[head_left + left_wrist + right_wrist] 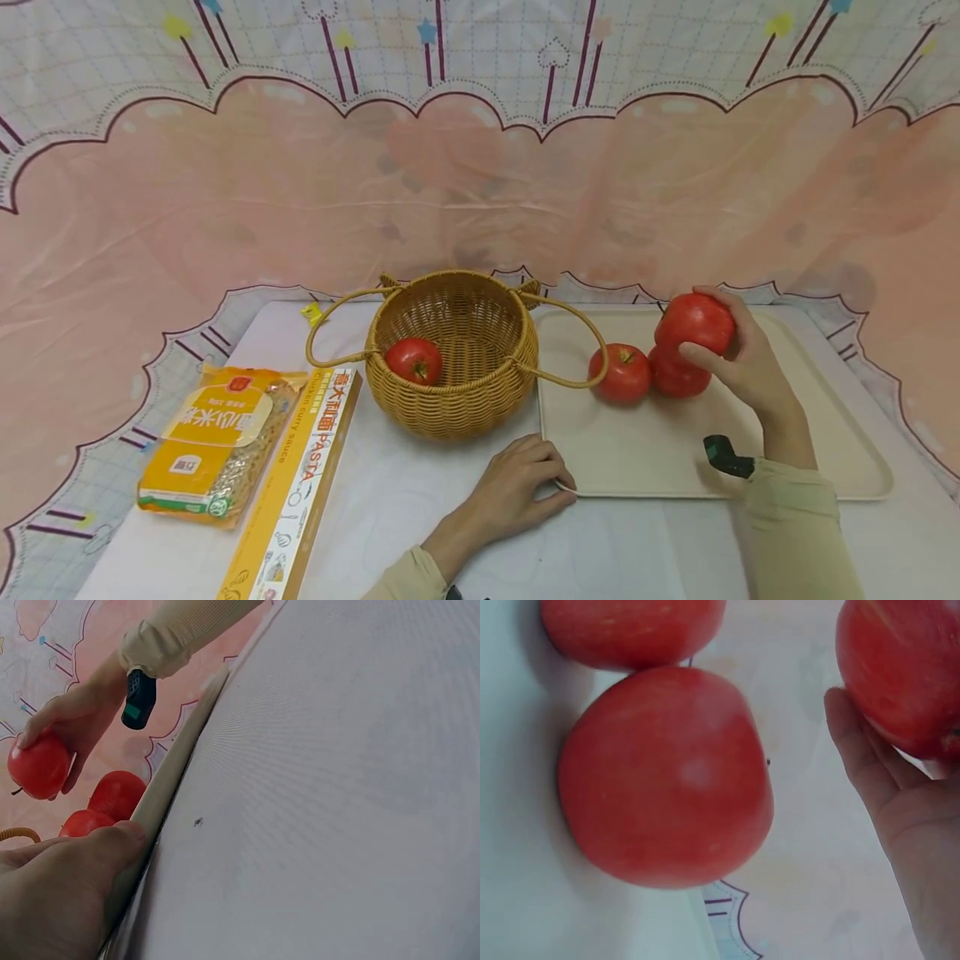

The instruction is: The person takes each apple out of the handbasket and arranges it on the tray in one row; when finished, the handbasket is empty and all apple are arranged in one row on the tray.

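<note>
Pink-and-white cartoon-patterned cloth (480, 200) backs a white table (637, 550); on it a yellow bag of grain (202, 442) lies beside a long yellow-and-white pasta box (296, 483); a round brown wicker basket (450, 417) holds one red apple (408, 360), its right handle (573, 383) reaching over the beige rectangular tray (637, 458); two more red apples (621, 375) sit there, touching; above them the right hand (742, 358) curls thumb and fingers round another red apple (693, 323); the left hand (517, 483) pinches the tray's near-left corner.
</note>
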Motion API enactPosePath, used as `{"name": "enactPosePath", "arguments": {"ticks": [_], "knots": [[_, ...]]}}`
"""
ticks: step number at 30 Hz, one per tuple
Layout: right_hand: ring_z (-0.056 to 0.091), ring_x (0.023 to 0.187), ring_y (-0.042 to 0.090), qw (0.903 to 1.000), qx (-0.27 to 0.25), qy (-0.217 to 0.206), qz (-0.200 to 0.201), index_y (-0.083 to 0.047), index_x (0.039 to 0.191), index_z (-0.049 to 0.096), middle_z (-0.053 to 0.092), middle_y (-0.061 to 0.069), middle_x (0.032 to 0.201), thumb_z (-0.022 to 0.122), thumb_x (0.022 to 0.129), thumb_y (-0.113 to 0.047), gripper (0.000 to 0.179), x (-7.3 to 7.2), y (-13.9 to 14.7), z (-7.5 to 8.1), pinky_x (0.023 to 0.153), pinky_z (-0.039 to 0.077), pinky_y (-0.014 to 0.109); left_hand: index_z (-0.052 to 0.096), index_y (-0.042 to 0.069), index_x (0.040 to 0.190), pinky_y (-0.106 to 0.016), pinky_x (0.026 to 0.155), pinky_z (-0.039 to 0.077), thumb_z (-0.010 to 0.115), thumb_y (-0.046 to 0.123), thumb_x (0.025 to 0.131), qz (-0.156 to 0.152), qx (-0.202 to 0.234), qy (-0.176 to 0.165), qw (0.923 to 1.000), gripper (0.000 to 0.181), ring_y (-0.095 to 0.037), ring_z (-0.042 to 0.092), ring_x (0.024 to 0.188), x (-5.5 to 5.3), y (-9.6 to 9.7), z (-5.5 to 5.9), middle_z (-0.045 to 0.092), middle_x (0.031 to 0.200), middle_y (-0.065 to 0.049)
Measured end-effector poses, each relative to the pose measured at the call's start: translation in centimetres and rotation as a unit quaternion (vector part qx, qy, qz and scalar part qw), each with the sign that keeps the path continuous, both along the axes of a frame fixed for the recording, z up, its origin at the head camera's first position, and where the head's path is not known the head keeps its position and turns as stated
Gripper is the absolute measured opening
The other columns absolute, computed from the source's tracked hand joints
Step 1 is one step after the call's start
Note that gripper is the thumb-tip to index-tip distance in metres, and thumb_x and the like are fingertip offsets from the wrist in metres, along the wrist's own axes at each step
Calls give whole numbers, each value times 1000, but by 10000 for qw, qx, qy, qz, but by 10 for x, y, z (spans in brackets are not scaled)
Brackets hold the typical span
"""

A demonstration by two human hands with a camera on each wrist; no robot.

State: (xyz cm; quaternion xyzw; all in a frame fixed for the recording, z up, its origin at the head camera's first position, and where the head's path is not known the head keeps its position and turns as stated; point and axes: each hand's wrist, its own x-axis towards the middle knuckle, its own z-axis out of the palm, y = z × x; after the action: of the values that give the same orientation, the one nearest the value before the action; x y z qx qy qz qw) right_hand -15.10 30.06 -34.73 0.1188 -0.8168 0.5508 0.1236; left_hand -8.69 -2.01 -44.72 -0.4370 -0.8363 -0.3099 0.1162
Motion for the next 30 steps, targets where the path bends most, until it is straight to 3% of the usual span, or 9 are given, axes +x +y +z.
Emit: {"name": "enactPosePath", "arguments": {"ticks": [7,14,21,26,30], "knots": [[45,117,9,9999,112,-46,12,-12,144,34,49,-7,129,63,83,3,69,1,8,-5,85,45,9,69,28,88,-17,89,43,68,34,87,-27,23,-33,10000,6,1,50,89,1,0,0,56,88,18],[46,116,10,9989,-448,120,111,-8,143,33,49,-3,130,61,82,9,70,0,17,-8,85,46,9,69,29,88,-17,88,43,68,35,86,9,-8,-43,10000,7,1,50,90,1,-1,-1,56,88,19],[45,115,8,9993,-216,-31,-317,-17,145,33,48,-9,129,62,84,5,71,1,25,-9,80,47,8,70,28,87,-18,91,43,68,35,86,43,-15,-69,10000,8,1,50,89,1,-1,0,56,87,18],[44,115,9,9985,-410,-106,-359,-20,145,34,46,-7,130,61,84,5,71,1,30,-12,81,47,8,70,27,87,-18,91,43,69,34,86,23,4,-144,9999,8,1,50,89,0,-1,1,57,87,17],[41,116,8,9976,-167,-189,-642,-24,146,32,44,-10,131,62,85,1,72,2,35,-14,82,44,5,70,27,87,-18,91,43,68,34,86,-4,1,-122,9999,8,1,50,89,0,-1,2,57,87,17]]}}
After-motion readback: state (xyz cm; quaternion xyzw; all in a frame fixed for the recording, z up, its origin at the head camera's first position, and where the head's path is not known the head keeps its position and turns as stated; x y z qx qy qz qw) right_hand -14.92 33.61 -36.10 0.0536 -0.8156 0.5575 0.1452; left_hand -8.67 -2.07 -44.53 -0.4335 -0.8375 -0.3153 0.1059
